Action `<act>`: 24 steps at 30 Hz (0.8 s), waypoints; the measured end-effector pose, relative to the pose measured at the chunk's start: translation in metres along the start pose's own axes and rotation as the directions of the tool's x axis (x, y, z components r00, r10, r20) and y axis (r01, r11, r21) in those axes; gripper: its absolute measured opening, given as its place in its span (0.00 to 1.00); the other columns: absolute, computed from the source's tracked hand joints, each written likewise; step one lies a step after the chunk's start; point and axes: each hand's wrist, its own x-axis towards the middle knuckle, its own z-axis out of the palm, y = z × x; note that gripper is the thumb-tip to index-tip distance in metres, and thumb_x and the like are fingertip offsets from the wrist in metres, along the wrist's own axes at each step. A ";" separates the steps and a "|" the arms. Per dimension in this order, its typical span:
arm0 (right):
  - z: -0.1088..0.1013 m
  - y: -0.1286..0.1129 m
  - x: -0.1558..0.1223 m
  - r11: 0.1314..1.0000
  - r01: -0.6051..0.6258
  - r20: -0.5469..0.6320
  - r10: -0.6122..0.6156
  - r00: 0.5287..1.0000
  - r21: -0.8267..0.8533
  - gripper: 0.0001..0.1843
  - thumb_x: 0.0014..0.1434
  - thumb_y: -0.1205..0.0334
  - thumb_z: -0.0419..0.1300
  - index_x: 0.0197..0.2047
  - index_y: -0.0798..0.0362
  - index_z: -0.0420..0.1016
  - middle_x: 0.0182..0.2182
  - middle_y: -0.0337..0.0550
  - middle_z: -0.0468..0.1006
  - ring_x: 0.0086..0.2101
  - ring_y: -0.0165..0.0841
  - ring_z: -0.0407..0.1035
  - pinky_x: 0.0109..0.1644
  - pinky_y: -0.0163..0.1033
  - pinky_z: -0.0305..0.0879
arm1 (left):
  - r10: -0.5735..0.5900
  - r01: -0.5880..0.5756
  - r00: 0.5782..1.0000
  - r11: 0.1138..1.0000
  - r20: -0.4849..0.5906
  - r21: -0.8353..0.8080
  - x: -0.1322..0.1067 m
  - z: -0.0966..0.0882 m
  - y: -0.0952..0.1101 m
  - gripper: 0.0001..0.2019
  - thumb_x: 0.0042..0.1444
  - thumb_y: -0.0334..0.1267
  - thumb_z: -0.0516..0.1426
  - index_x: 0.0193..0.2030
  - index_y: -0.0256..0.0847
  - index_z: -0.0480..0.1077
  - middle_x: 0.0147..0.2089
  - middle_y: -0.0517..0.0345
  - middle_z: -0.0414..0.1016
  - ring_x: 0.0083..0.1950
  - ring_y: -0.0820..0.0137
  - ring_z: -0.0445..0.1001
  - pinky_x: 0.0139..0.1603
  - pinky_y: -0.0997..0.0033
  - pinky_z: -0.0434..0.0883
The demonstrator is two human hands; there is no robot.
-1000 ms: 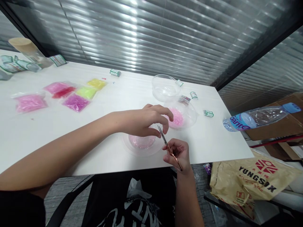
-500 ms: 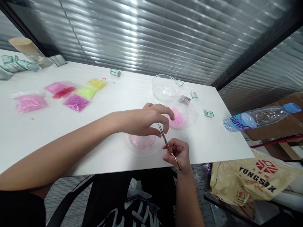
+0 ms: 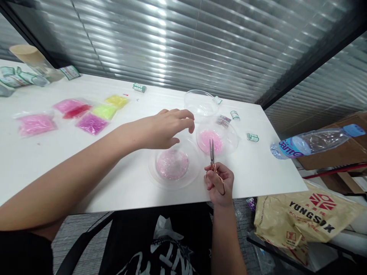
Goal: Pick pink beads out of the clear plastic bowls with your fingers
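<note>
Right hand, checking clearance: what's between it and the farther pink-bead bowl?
Head view: just copper scissors in the right hand, blades over that clear plastic bowl.

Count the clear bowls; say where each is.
3. The near bowl, holding pink beads, sits by the table edge; the middle bowl, with pink beads, lies beyond the scissors; the empty bowl stands behind it. None seems hidden.

A white desk (image 3: 34, 156) meets closed grey blinds (image 3: 172, 38) streaked with bright light; a dark frame (image 3: 301, 65) divides them; grey floor (image 3: 69, 229) below.
</note>
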 end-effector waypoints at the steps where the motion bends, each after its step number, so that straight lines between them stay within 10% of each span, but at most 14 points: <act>1: 0.000 0.000 0.000 1.000 0.001 -0.012 0.000 1.000 0.021 0.15 0.41 0.54 0.73 0.25 0.54 0.76 0.14 0.31 0.64 0.12 0.20 0.51 0.13 0.29 0.46 | -0.008 0.007 1.000 1.000 0.018 0.027 0.000 0.000 0.000 0.16 0.55 0.32 0.55 0.51 0.43 0.68 0.64 0.53 0.60 0.61 0.59 0.62 0.59 0.59 0.58; 24: -0.001 -0.011 0.019 0.996 -0.025 -0.127 0.035 0.991 0.081 0.18 0.47 0.48 0.69 0.24 0.55 0.73 0.08 0.27 0.57 0.12 0.20 0.45 0.17 0.31 0.41 | -0.091 0.045 0.969 0.979 0.228 0.198 0.005 0.023 0.000 0.17 0.43 0.18 0.51 0.32 0.39 0.75 0.49 0.52 0.71 0.40 0.67 0.71 0.28 0.74 0.59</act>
